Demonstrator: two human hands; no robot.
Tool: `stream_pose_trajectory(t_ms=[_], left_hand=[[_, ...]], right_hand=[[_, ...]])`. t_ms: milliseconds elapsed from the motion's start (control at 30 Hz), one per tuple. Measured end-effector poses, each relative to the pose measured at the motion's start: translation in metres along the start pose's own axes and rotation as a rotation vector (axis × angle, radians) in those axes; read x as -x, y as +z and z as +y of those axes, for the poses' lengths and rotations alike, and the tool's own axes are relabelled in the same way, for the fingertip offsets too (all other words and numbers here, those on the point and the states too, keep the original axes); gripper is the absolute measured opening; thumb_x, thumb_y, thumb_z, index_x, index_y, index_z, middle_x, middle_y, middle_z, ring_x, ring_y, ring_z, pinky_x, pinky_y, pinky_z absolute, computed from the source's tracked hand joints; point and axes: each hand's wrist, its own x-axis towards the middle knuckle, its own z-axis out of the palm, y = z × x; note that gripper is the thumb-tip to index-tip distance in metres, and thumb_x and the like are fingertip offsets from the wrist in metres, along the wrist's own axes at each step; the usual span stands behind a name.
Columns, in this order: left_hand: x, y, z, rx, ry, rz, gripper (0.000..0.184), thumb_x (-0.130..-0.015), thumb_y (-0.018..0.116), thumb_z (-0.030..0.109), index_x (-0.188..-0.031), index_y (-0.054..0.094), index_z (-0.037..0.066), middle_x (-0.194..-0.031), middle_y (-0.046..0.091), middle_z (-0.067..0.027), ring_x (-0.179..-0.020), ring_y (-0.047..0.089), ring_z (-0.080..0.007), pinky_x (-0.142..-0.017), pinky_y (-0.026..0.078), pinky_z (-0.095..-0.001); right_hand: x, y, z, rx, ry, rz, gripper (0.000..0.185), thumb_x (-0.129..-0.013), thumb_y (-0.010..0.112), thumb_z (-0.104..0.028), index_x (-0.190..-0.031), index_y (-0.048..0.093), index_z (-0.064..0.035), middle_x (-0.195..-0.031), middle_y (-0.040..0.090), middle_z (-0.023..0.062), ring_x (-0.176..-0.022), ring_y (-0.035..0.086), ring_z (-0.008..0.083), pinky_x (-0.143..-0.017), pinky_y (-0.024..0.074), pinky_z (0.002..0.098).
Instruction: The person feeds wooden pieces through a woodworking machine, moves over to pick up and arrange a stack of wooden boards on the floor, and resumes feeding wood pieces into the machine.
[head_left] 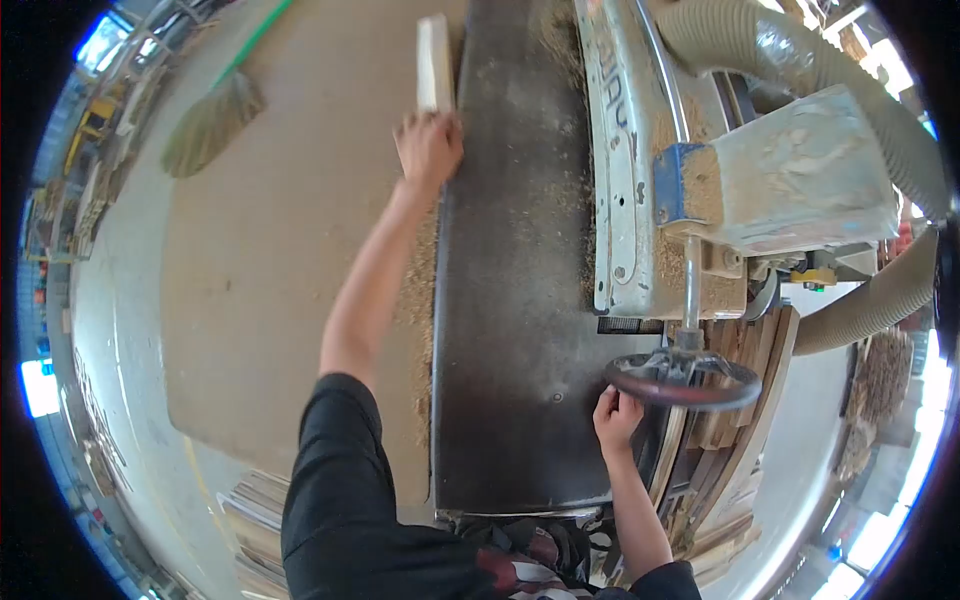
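Observation:
My left hand (430, 148) reaches far forward, along the left edge of a dark metal machine table (515, 250). Its fingers are closed on the near end of a pale wooden block (433, 65), which points away from me. On the right, my right hand (618, 420) has its fingers curled at the near left rim of a black handwheel (683, 382). The wheel sits on a metal shaft coming from the machine (640, 160). Part of that grip is hidden by the rim.
Sawdust (420, 330) lies along the table's left edge. A broom (215, 125) with a green handle rests on the floor at upper left. Wood strips (750, 390) are stacked right of the handwheel. A thick ribbed hose (850, 90) curves along the right.

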Motion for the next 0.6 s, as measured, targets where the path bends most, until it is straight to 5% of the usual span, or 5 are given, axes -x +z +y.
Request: stream_pose_trajectory(t_ms=[133, 300, 367, 500, 600], left_hand=[[0.131, -0.08, 0.011, 0.129, -0.034, -0.005, 0.022, -0.087, 0.074, 0.033, -0.082, 0.074, 0.011, -0.103, 0.067, -0.0126, -0.111, 0.056, -0.0378, -0.1, 0.036, -0.0653], [0.262, -0.185, 0.037, 0.37, -0.451, -0.301, 0.017, -0.085, 0.076, 0.025, -0.087, 0.075, 0.008, -0.105, 0.063, -0.0144, -0.115, 0.055, -0.0387, -0.102, 0.044, -0.0529], [0.289, -0.218, 0.036, 0.051, -0.368, -0.279, 0.022, -0.086, 0.074, 0.021, -0.104, 0.075, 0.009, -0.114, 0.062, -0.0163, -0.119, 0.054, -0.0398, -0.1, 0.047, -0.0512], [0.269, -0.195, 0.023, 0.213, -0.246, -0.043, 0.038, -0.088, 0.07, 0.022, -0.124, 0.069, 0.012, -0.133, 0.057, -0.0195, -0.128, 0.051, -0.0414, -0.103, 0.046, -0.0527], [0.232, -0.17, 0.024, 0.324, -0.212, -0.213, 0.05, -0.091, 0.067, 0.027, -0.139, 0.061, 0.019, -0.151, 0.045, -0.021, -0.137, 0.044, -0.0433, -0.108, 0.044, -0.0528]], right_hand=[[-0.007, 0.004, -0.007, -0.075, -0.021, 0.109, 0.017, -0.092, 0.061, -0.003, -0.108, 0.067, -0.0048, -0.078, 0.065, 0.0155, -0.063, 0.063, 0.0327, -0.054, 0.0494, 0.0398], [-0.001, -0.006, -0.015, -0.168, -0.014, 0.238, 0.016, -0.098, 0.059, -0.01, -0.109, 0.068, -0.0023, -0.087, 0.071, 0.0164, -0.075, 0.068, 0.0329, -0.067, 0.0539, 0.0398], [0.019, -0.006, -0.018, -0.256, 0.114, 0.289, 0.017, -0.099, 0.06, -0.012, -0.109, 0.069, -0.002, -0.089, 0.071, 0.016, -0.077, 0.069, 0.0311, -0.07, 0.0541, 0.0395], [0.058, -0.023, -0.022, -0.4, 0.275, 0.247, 0.021, -0.101, 0.059, -0.017, -0.11, 0.071, -0.0018, -0.094, 0.073, 0.0156, -0.081, 0.07, 0.0263, -0.073, 0.0544, 0.0375], [0.098, -0.039, -0.03, -0.397, 0.234, 0.163, 0.021, -0.101, 0.06, -0.017, -0.111, 0.072, -0.002, -0.096, 0.074, 0.0133, -0.081, 0.069, 0.0227, -0.073, 0.0535, 0.0338]])
